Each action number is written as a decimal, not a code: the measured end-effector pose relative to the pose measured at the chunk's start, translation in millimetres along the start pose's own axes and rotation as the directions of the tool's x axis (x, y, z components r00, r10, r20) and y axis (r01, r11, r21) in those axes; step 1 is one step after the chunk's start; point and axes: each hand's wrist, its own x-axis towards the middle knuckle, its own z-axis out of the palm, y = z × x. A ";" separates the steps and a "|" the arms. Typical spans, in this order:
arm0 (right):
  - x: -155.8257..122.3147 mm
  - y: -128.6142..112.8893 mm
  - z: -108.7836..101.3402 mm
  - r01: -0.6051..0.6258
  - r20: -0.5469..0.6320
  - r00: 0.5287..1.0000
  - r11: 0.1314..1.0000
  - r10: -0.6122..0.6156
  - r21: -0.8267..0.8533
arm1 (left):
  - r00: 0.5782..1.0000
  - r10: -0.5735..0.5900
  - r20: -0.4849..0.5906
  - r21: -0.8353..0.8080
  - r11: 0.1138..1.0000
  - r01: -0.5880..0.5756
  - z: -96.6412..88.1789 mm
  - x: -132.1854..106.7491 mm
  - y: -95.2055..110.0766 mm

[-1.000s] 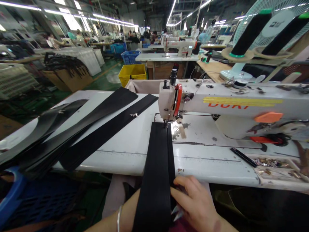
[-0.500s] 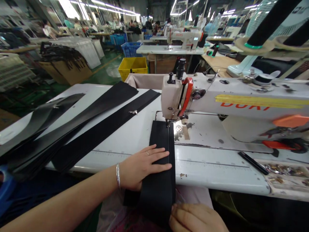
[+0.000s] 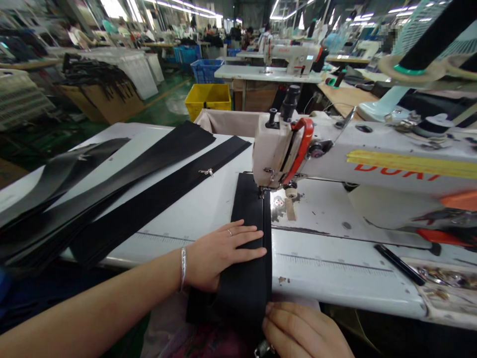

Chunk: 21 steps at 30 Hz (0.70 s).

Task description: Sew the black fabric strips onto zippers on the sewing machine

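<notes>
A long black strip of smooth material (image 3: pixel 248 211) runs under the presser foot (image 3: pixel 263 193) of a white sewing machine (image 3: pixel 276 149). Its near part folds down over the table's front edge toward my lap. My left hand (image 3: pixel 219 253) lies flat on the strip, fingers spread toward its right edge. At the table's front, my right hand (image 3: pixel 303 330) pinches the strip's right edge between thumb and fingers. A small metal piece (image 3: pixel 264 349), partly hidden, shows just under the right hand. Narrow raised lines run along the strip's right side.
More black strips (image 3: pixel 149 204) lie stacked on the table's left, one carrying a metal zipper pull (image 3: pixel 206 172). On the right are a black pen-like stick (image 3: pixel 398 264) and a tray of small metal parts (image 3: pixel 428 296). A yellow crate (image 3: pixel 207 97) stands behind the table.
The strip has slid farther back under the presser foot. My right hand has moved slightly forward with it, and the metal piece beneath has come into view. The camera view has shifted slightly.
</notes>
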 end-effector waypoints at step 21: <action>-1.7 12.1 18.7 -0.053 -0.096 0.994 0.998 0.055 0.023 | 1.000 0.002 -0.019 0.003 1.000 -0.002 -12.7 13.1 -15.7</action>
